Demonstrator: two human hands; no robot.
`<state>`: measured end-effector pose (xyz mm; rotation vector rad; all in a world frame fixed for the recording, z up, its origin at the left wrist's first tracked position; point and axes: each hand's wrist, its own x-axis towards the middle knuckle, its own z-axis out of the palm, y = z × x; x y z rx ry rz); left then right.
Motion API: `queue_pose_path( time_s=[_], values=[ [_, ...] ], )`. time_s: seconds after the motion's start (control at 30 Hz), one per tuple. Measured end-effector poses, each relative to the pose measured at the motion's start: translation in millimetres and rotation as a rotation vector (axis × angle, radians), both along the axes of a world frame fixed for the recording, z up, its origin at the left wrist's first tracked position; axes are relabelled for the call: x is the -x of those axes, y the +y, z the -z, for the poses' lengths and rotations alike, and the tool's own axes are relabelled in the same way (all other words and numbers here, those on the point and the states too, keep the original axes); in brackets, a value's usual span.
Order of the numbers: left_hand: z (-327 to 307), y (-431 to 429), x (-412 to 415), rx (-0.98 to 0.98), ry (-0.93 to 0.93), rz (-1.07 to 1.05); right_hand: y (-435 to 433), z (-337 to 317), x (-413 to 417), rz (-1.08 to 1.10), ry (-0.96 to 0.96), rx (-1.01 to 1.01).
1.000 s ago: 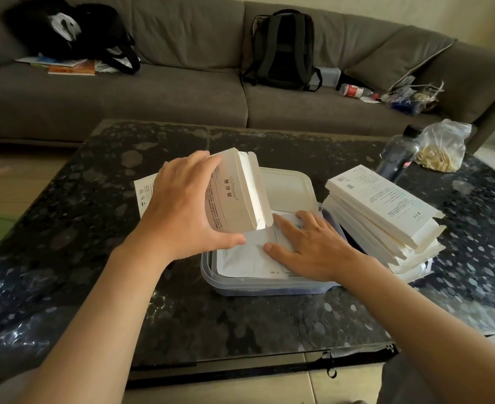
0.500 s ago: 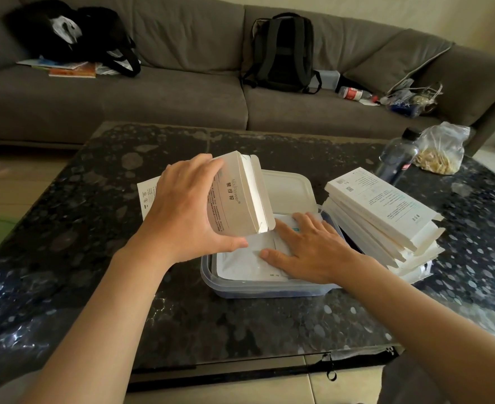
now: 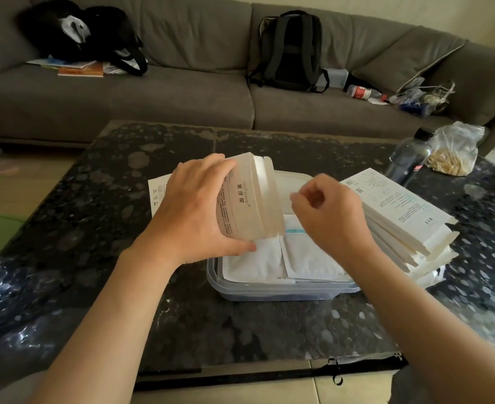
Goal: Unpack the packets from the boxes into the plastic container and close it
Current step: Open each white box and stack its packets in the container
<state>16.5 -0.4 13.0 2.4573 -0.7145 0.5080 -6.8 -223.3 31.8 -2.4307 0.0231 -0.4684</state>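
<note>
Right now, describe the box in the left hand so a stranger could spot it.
On the dark table, above the container, the left hand holds a box upright, flap open. The other boxes lie flat, stacked to the right.

Both my forearms are bare from elbow to wrist, no sleeve reaching into view. My left hand (image 3: 194, 211) and right hand (image 3: 328, 217) wear nothing: no ring, watch or glove. My fingers (image 3: 298, 199) are uncovered, nails short.

Packets (image 3: 310, 258) lie in the plastic container (image 3: 281, 291) at the desk's (image 3: 95, 258) middle. Stacked boxes (image 3: 400, 211) sit just right of it; a bottle (image 3: 406, 158) stands behind them.
</note>
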Motion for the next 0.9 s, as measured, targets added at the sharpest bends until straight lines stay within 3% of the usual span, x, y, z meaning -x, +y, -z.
queue_pose_path(
  time_s=[0.1,0.23,0.37,0.5,0.6,0.77,0.9],
  values=[
    [-1.1,-7.1,2.8,-0.003,-0.027,0.013,12.6,-17.3,-6.9,-0.107,0.132,-0.154],
    [-1.9,-11.2,6.8,-0.022,-0.065,0.02,28.3,-20.9,-17.6,-0.179,0.345,-0.011],
    [-0.7,-14.7,7.0,-0.044,-0.099,0.058,34.1,-14.2,-27.5,-0.173,0.289,0.211],
    [-0.8,-16.5,7.2,-0.007,-0.086,0.098,32.3,-12.7,-27.9,-0.226,0.212,0.182],
    [-2.6,-18.3,8.1,0.015,-0.083,0.116,28.2,-13.8,-25.0,-0.25,0.228,0.039],
    [-3.0,-21.0,7.1,-0.022,-0.095,0.112,4.4,-21.3,-15.5,-0.264,0.409,-0.558],
    [2.4,-36.7,6.1,-0.046,-0.121,0.121,-13.8,-19.3,-8.1,-0.241,0.322,-0.704]
  ],
)
